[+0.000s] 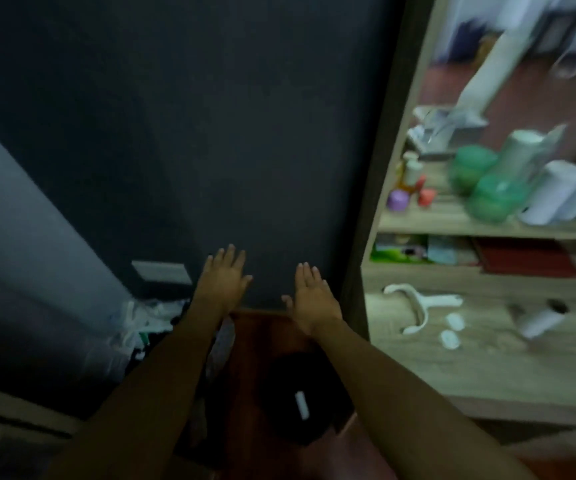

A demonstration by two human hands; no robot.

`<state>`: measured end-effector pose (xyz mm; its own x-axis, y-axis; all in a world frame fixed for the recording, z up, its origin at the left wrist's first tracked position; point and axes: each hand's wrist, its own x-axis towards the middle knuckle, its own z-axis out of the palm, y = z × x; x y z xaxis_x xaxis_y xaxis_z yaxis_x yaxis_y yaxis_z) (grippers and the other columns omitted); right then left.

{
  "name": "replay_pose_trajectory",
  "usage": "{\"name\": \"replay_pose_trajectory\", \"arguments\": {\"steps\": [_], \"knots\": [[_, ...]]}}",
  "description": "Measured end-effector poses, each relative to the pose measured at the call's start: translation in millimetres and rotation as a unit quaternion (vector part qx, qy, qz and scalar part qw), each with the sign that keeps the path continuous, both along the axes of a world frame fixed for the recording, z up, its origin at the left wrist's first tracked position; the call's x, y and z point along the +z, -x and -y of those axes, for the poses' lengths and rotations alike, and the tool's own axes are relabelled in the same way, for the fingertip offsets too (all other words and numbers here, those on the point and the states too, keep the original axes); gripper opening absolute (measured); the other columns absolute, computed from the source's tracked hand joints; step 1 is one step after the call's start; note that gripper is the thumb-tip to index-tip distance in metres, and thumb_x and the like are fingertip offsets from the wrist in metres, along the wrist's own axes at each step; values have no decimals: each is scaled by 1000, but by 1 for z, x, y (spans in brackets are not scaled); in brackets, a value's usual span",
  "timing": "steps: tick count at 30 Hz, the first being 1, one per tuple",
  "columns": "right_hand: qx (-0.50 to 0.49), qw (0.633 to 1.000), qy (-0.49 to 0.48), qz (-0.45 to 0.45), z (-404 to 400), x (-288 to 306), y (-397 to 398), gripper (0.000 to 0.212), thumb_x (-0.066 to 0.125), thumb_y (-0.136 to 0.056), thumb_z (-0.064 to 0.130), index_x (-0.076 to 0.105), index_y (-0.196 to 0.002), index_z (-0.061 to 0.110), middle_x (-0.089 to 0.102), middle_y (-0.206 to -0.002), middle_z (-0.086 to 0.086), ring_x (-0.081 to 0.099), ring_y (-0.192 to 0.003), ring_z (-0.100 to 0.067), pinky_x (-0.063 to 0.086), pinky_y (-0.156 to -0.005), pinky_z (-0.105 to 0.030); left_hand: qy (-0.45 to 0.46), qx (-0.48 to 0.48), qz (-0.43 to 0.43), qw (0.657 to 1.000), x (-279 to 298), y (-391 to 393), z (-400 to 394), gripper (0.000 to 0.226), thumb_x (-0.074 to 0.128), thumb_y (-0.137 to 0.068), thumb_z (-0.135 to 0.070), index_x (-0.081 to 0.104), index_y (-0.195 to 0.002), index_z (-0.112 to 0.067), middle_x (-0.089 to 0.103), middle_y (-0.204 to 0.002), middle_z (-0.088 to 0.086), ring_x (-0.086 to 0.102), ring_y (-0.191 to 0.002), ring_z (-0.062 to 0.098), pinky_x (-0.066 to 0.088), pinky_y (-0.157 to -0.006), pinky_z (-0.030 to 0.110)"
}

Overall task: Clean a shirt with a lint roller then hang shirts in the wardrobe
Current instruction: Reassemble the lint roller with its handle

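Reaching both empty, flat-fingered hands, left (223,279) and right (314,299), toward the dark grey panel (210,133), white lint roller (541,320) apparently dismantled, no shirt visible.

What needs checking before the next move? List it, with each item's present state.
1. Left hand free: ok, fingers straight, holding nothing.
2. Right hand free: ok, open, empty.
3. Lint roller handle within sight: ok, lying on the wooden shelf.
4. Roll fitted to the handle: not ok, it lies apart.
5. Shirt in view: not ok, none visible.
6. Dark door open: cannot tell.
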<state>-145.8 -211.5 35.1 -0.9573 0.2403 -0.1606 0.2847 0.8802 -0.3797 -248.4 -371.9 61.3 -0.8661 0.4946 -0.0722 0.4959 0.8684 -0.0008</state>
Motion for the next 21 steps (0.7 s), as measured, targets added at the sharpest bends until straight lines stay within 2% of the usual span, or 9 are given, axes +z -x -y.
{"name": "replay_pose_trajectory", "arguments": {"steps": [4,9,15,21], "knots": [[-37,992,-27,-115,-31,78,0,77,35,-100,47,1,-154,4,4,-163,-11,2,-150,-25,11,-122,-37,-71,-14,-73,995,88,1,-44,58,34,-102,-40,19,-153,-16,13,-161,11,15,-148,31,13,-120,49],[-41,980,-77,-179,-85,123,-14,78,35,-99,49,3,-153,4,7,-162,-13,6,-150,-27,11,-122,-39,-141,-47,-137,979,146,-23,-108,56,35,-102,-39,23,-151,-18,16,-161,9,16,-148,26,15,-120,47],[-43,970,-89,-224,-168,130,-43,79,39,-95,56,12,-154,11,14,-161,-14,13,-149,-30,20,-120,-44,-151,-63,-167,972,151,-51,-181,55,37,-101,-40,27,-150,-18,21,-160,9,21,-147,27,17,-118,47],[-21,976,-79,-204,-268,108,-93,76,50,-88,56,27,-150,18,29,-155,-16,30,-141,-34,34,-111,-44,-171,-8,-126,977,120,-89,-251,54,45,-99,-35,34,-147,-14,26,-157,15,33,-141,33,29,-113,49]]}}
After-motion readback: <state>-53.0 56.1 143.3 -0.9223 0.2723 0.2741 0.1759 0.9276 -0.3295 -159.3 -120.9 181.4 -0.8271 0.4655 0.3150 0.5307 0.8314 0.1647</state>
